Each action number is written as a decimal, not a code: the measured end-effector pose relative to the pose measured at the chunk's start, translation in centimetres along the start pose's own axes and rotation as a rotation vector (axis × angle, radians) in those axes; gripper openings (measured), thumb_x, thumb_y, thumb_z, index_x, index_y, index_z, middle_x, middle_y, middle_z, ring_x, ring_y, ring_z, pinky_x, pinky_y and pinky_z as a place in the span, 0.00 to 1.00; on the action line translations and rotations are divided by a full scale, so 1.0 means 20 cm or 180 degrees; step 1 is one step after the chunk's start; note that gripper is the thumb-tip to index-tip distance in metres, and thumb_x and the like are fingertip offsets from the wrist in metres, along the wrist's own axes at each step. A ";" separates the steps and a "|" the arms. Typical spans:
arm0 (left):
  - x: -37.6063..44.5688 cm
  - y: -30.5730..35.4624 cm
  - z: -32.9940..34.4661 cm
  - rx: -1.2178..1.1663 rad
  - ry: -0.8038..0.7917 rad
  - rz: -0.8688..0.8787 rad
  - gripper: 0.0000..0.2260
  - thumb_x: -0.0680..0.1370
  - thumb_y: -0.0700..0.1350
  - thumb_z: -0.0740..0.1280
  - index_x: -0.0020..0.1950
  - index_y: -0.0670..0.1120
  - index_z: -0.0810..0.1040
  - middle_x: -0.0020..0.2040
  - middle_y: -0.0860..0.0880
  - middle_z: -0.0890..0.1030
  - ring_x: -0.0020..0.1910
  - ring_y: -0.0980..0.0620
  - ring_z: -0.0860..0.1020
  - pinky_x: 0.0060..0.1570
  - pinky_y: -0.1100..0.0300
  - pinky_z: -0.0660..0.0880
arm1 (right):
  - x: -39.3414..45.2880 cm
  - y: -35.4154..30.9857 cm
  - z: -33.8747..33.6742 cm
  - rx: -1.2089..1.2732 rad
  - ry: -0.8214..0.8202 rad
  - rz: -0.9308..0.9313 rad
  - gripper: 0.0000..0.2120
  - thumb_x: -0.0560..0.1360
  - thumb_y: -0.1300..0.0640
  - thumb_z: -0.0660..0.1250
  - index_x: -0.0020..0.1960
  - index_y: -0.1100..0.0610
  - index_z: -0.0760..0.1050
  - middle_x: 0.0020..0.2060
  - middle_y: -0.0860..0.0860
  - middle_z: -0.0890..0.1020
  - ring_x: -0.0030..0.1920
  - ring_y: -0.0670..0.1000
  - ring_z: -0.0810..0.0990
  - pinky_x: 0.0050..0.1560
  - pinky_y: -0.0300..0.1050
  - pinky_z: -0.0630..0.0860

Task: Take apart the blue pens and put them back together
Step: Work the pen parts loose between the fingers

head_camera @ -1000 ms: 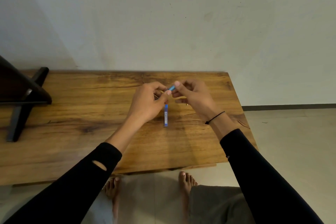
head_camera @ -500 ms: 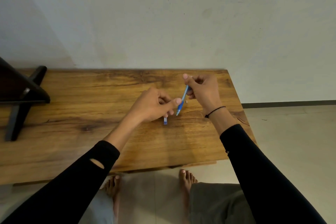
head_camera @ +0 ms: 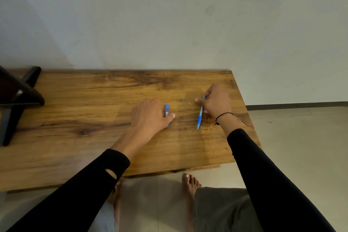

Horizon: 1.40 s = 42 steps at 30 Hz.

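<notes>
A blue pen (head_camera: 199,117) lies on the wooden table (head_camera: 94,111), tip toward me. Its far end is tucked under the fingers of my right hand (head_camera: 216,100), which rests on the table and pinches it. To the left lies a short blue pen part with a label (head_camera: 166,109). My left hand (head_camera: 150,116) is pressed down beside this part, with the thumb laid across its near half. Two tiny loose pieces, one (head_camera: 181,99) and another (head_camera: 188,103), sit on the wood between my hands.
A dark stand with crossed legs (head_camera: 17,98) occupies the table's left end. The table's right edge runs just past my right wrist, with tiled floor (head_camera: 301,147) beyond it. A plain wall rises behind the table. My bare feet show below the front edge.
My hands have parted and dropped to the table. The right hand carried the blue pen rightward and laid it down. The left hand lowered onto the short blue part.
</notes>
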State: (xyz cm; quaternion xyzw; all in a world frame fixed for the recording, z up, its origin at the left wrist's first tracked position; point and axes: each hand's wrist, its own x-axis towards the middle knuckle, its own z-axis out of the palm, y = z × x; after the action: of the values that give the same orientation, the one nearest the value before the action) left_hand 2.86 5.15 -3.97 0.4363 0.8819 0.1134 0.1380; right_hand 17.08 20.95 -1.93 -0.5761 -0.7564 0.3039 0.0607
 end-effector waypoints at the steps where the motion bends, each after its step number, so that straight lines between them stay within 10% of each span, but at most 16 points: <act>1: 0.00 0.00 0.00 -0.0090 0.0011 0.0006 0.19 0.76 0.65 0.73 0.38 0.49 0.84 0.33 0.52 0.80 0.37 0.47 0.82 0.37 0.55 0.75 | 0.00 0.00 0.00 -0.0101 0.0037 -0.0005 0.21 0.73 0.48 0.81 0.55 0.58 0.74 0.52 0.58 0.85 0.50 0.61 0.87 0.56 0.59 0.84; 11: -0.01 -0.02 -0.04 -0.0180 0.0278 0.0128 0.10 0.72 0.50 0.76 0.32 0.49 0.82 0.25 0.54 0.76 0.25 0.57 0.72 0.27 0.64 0.59 | -0.05 -0.06 -0.03 -0.0326 0.0862 -0.0611 0.13 0.82 0.44 0.70 0.52 0.55 0.76 0.41 0.50 0.81 0.42 0.54 0.79 0.41 0.48 0.73; 20: -0.01 -0.10 -0.19 -0.0638 0.0344 0.0459 0.06 0.68 0.51 0.75 0.36 0.51 0.83 0.30 0.55 0.83 0.33 0.55 0.81 0.35 0.57 0.75 | -0.14 -0.19 0.07 0.0545 -0.0895 -0.1948 0.06 0.80 0.67 0.71 0.55 0.60 0.83 0.43 0.55 0.85 0.42 0.57 0.86 0.40 0.53 0.87; 35: -0.05 -0.12 -0.24 -0.0965 0.0404 0.1090 0.10 0.80 0.57 0.73 0.60 0.57 0.84 0.43 0.56 0.89 0.41 0.56 0.86 0.44 0.52 0.83 | -0.12 -0.18 0.09 0.1402 -0.0922 -0.1523 0.06 0.80 0.61 0.74 0.47 0.64 0.83 0.34 0.55 0.86 0.33 0.47 0.85 0.35 0.42 0.83; 42: -0.05 -0.12 -0.25 -0.0257 0.0805 0.1331 0.12 0.85 0.54 0.65 0.54 0.52 0.87 0.38 0.48 0.87 0.39 0.42 0.84 0.37 0.51 0.78 | -0.11 -0.20 0.10 0.2077 -0.0878 -0.1076 0.10 0.79 0.65 0.73 0.39 0.59 0.84 0.31 0.53 0.84 0.31 0.48 0.82 0.32 0.40 0.80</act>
State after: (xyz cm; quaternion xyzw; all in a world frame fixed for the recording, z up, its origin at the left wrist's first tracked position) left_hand -0.09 2.56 0.15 0.5858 0.7774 0.2283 0.0174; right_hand 13.59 17.48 -0.88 -0.3475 -0.7053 0.5887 0.1877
